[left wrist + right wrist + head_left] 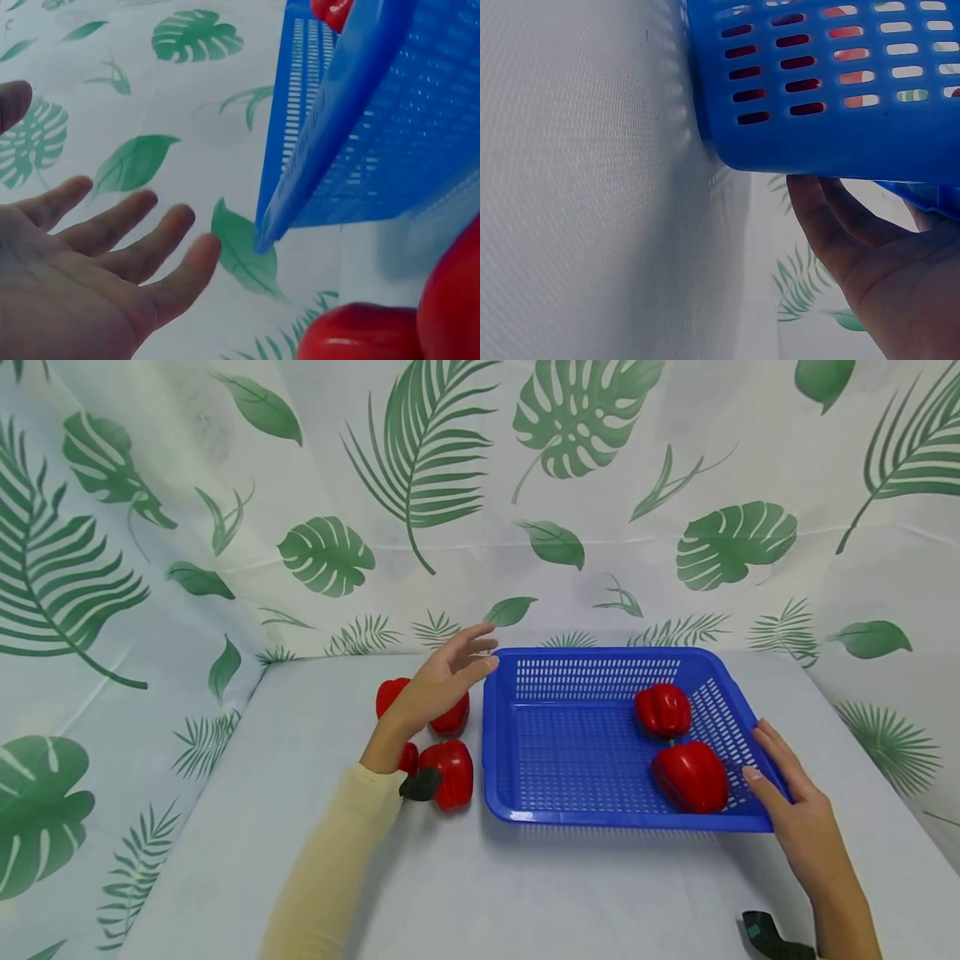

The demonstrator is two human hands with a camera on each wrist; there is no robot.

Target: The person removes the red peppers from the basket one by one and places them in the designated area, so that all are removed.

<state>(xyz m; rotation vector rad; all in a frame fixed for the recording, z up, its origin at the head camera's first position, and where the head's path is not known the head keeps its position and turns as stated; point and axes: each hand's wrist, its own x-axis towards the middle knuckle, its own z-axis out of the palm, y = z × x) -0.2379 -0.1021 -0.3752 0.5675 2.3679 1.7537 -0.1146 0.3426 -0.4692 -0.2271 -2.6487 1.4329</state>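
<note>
A blue perforated plastic basket point(577, 752) stands on the white table, with two red bell peppers point(690, 777) in its right part. My right hand point(806, 827) grips the basket's right rim near the front corner, thumb over the inner side and fingers outside. The right wrist view has its fingers point(832, 225) against the slotted wall. Over by the left rim, my left hand point(438, 685) is raised with nothing in it; its fingers look spread in the left wrist view. Beneath that hand and forearm lie several red bell peppers point(448, 775), some partly hidden by the arm.
A white cloth with green leaf prints point(555, 543) rises behind the table and along both sides. Dark wrist straps point(422, 785) show on both arms. White tabletop point(585, 893) extends in front of the basket.
</note>
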